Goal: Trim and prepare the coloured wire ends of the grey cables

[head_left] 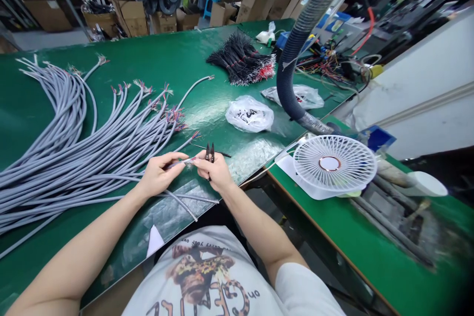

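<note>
The left hand [161,174] is pinching a grey, round-jacketed cable [182,162] between thumb and fingers, close to its stripped end. The right hand [217,172] is grasping the thin coloured wires [192,159] emerging from that end and is also retaining a pair of black, pointed hand cutters [210,150], tips directed away from the body. Whether the cutter blades are touching each other is not discernible. The held cable end is sitting between the two hands, above the near edge of a green, smooth-topped workbench [163,57].

Just beyond the hands, a slim black rod [223,153] is lying on the bench. To the left, a large bundle of grey cables [92,163] is spreading across the surface, with red and blue wire ends fanning out. Farther forward, a translucent plastic bag of small parts [250,114] is resting near a bundle of short black wires [237,59] with bare and red ends. To the right, a white, round-grilled fan [335,163] is standing beside a dark corrugated hose [291,59].
</note>
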Demonstrator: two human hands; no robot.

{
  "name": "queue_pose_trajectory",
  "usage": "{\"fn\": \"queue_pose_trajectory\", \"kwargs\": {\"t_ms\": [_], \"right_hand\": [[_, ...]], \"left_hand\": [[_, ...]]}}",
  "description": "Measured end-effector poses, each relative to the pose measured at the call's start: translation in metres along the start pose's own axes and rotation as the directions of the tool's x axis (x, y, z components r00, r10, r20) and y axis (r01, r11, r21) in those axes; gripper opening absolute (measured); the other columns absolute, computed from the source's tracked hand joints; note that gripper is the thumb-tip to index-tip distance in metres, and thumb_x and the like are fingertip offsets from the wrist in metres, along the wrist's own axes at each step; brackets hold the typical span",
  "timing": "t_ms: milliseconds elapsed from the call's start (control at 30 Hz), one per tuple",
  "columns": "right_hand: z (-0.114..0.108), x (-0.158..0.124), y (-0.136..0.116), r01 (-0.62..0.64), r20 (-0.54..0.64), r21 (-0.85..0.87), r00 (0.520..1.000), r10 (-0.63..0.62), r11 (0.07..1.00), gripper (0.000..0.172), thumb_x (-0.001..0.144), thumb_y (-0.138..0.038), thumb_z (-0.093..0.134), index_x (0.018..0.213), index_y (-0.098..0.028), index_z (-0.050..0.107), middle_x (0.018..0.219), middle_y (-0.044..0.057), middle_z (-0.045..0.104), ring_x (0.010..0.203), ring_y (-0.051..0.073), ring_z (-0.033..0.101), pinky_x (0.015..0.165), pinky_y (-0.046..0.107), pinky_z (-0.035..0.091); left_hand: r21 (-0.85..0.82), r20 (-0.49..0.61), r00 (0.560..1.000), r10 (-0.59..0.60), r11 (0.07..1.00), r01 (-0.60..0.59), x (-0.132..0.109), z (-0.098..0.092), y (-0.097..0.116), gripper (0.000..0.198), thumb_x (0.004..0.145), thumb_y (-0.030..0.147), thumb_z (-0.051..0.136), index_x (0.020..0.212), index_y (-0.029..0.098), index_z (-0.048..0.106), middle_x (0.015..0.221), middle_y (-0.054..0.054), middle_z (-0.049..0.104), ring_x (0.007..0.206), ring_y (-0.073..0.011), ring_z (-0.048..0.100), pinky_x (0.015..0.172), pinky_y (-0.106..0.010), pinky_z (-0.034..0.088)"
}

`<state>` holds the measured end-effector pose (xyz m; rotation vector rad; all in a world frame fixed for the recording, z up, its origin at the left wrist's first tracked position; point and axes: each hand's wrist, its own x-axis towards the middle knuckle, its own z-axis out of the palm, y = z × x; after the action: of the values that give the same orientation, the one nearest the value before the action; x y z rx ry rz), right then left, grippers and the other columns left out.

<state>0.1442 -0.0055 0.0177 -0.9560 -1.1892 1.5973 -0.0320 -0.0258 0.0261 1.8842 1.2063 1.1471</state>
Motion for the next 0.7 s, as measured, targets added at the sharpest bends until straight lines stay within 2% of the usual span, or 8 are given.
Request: {"fn": "queue_pose_trajectory", "kwargs": {"t_ms": [67, 133, 200, 267, 400, 567, 633, 700], "right_hand": [[0.004, -0.011, -0.001, 0.169, -0.087, -0.219, 0.977, -0.192, 0.961, 0.019, 0.075, -0.036, 0.063, 0.069, -0.018, 0.061, 0.049, -0.005, 0.046, 0.043, 0.007, 0.036, 0.044, 0.023, 0.029], [0.005, -0.019, -0.007, 0.304, -0.038, -0.462, 0.932, -0.361, 0.833, 0.019, 0.08, -0.034, 0.059, 0.071, -0.018, 0.063, 0.059, 0.0, 0.055, 0.052, 0.01, 0.044, 0.053, 0.025, 0.036], [0.004, -0.02, -0.017, 0.366, 0.048, -0.585, 0.906, -0.42, 0.724, 0.019, 0.081, -0.031, 0.056, 0.07, -0.018, 0.063, 0.062, 0.001, 0.057, 0.056, 0.011, 0.046, 0.058, 0.026, 0.039], [0.002, -0.014, -0.023, 0.357, 0.072, -0.591, 0.916, -0.394, 0.723, 0.019, 0.081, -0.029, 0.056, 0.066, -0.018, 0.061, 0.06, 0.0, 0.054, 0.055, 0.011, 0.045, 0.059, 0.025, 0.038], [-0.001, 0.007, -0.02, 0.264, 0.034, -0.431, 0.96, -0.277, 0.863, 0.017, 0.076, -0.029, 0.06, 0.064, -0.016, 0.059, 0.057, -0.003, 0.051, 0.053, 0.008, 0.042, 0.055, 0.022, 0.036], [-0.006, 0.018, -0.003, 0.165, 0.0, -0.31, 0.985, -0.173, 0.936, 0.019, 0.071, -0.031, 0.064, 0.063, -0.015, 0.058, 0.053, -0.006, 0.045, 0.049, 0.007, 0.036, 0.05, 0.022, 0.031], [-0.006, 0.014, 0.0, 0.194, -0.01, -0.324, 0.978, -0.208, 0.926, 0.02, 0.073, -0.031, 0.063, 0.063, -0.015, 0.057, 0.054, -0.005, 0.044, 0.049, 0.007, 0.037, 0.051, 0.022, 0.032], [-0.004, 0.006, 0.0, 0.261, -0.023, -0.377, 0.956, -0.291, 0.889, 0.02, 0.077, -0.031, 0.06, 0.066, -0.016, 0.058, 0.057, -0.004, 0.048, 0.052, 0.008, 0.041, 0.053, 0.022, 0.035]], "left_hand": [[-0.013, -0.029, 0.999, -0.043, 0.999, 0.043, 0.0, 0.002, -0.002, 0.026, 0.084, 0.029, 0.058, 0.099, 0.012, 0.071, 0.07, -0.004, 0.069, 0.054, -0.0106, 0.056, 0.051, -0.02, 0.044], [-0.008, 0.012, 0.999, -0.03, 1.0, 0.03, -0.001, 0.004, -0.004, 0.025, 0.084, 0.029, 0.058, 0.097, 0.012, 0.072, 0.081, -0.007, 0.072, 0.064, -0.0134, 0.062, 0.059, -0.023, 0.049], [0.003, 0.072, 0.997, 0.005, 1.0, -0.005, -0.001, 0.005, -0.003, 0.023, 0.083, 0.028, 0.06, 0.094, 0.013, 0.073, 0.084, -0.008, 0.073, 0.067, -0.0143, 0.064, 0.063, -0.024, 0.05], [0.005, 0.114, 0.993, 0.028, 1.0, -0.028, -0.001, 0.004, -0.001, 0.02, 0.082, 0.027, 0.061, 0.091, 0.013, 0.073, 0.079, -0.007, 0.072, 0.063, -0.013, 0.062, 0.059, -0.023, 0.047], [-0.053, 0.15, 0.988, -0.03, 0.998, 0.038, 0.0, 0.001, 0.004, 0.019, 0.081, 0.029, 0.062, 0.081, 0.013, 0.073, 0.073, -0.005, 0.069, 0.061, -0.0123, 0.059, 0.057, -0.022, 0.044], [-0.275, 0.1, 0.976, -0.192, 0.938, 0.213, 0.002, -0.001, 0.001, 0.027, 0.076, 0.028, 0.068, 0.099, 0.015, 0.065, 0.067, -0.001, 0.067, 0.059, -0.0119, 0.06, 0.059, -0.022, 0.046], [-0.375, 0.06, 0.973, -0.224, 0.898, 0.23, 0.004, -0.001, -0.002, 0.028, 0.074, 0.03, 0.07, 0.097, 0.015, 0.063, 0.064, 0.0, 0.066, 0.058, -0.0118, 0.061, 0.058, -0.022, 0.047], [-0.407, 0.033, 0.97, -0.242, 0.883, 0.234, 0.006, 0.0, -0.004, 0.025, 0.074, 0.032, 0.071, 0.091, 0.015, 0.064, 0.065, -0.002, 0.067, 0.059, -0.0125, 0.062, 0.057, -0.022, 0.048]]}}
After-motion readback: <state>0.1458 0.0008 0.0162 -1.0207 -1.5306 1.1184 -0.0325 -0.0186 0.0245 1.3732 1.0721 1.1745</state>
